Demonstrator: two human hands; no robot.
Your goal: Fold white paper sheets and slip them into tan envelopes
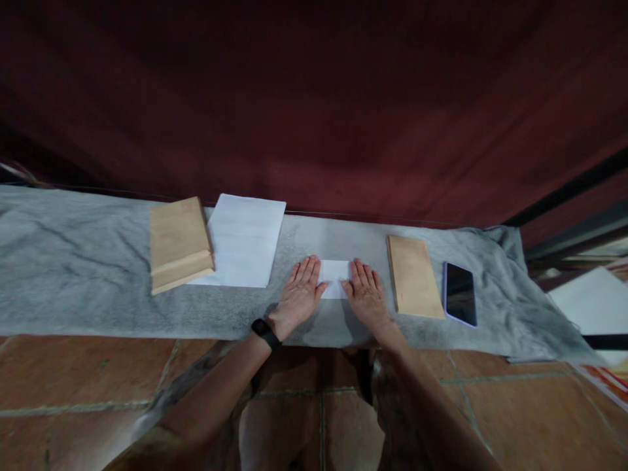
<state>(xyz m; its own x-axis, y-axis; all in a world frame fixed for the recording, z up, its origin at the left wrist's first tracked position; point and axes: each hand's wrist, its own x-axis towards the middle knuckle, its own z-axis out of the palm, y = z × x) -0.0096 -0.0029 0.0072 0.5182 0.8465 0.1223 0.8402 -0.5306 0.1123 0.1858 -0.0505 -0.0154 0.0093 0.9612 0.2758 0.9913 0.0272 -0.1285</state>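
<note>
Left hand (300,294), right hand (367,296): we are resting both flat, grasping nothing. White paper (335,275), one: lying midway between, long axis unclear

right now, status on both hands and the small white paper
Left hand, right hand flat, palms down. Small white paper between, partly covered. Brown envelope at right, not in the way.

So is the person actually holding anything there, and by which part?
Nothing is gripped: the left hand and the right hand are flat, palms down, over the left and right ends of the small white paper.
</note>
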